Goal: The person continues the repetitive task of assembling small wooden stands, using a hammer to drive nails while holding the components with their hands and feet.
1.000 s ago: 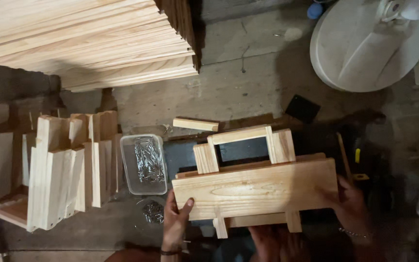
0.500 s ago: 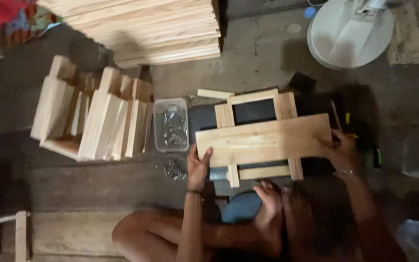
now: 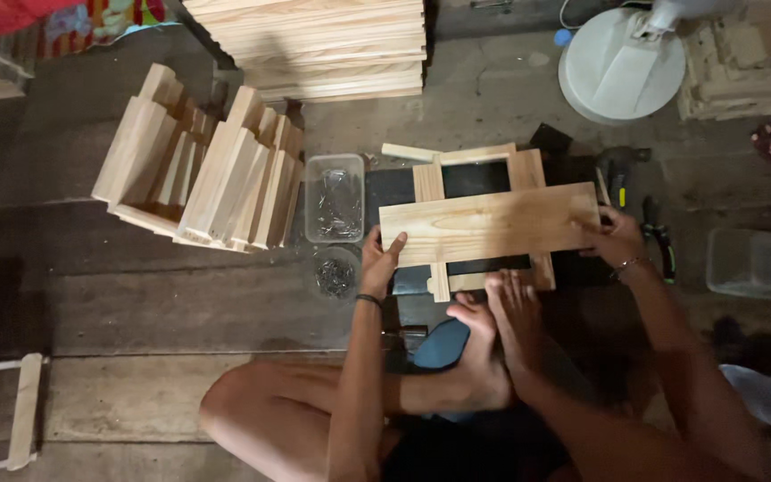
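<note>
A wide pale wooden board (image 3: 488, 223) lies across a small frame of wooden slats (image 3: 526, 170) on a dark mat. My left hand (image 3: 378, 261) grips the board's left end, fingers over its lower corner. My right hand (image 3: 615, 236) holds the board's right end. Both my bare feet (image 3: 497, 321) rest just below the frame, toes touching its lower slat. A loose short slat (image 3: 408, 152) lies beside the frame's upper left corner.
A clear plastic box of nails (image 3: 334, 198) and a round dish of nails (image 3: 335, 275) sit left of the board. Stacked wooden boxes (image 3: 198, 174) stand further left, a plank pile (image 3: 332, 45) above. A white fan base (image 3: 622, 67), hand tools (image 3: 658, 232) and a clear tub (image 3: 747, 261) lie right.
The view has pulled back and shifted, showing my legs and feet. The board and both hands stay in the same grip on the frame.
</note>
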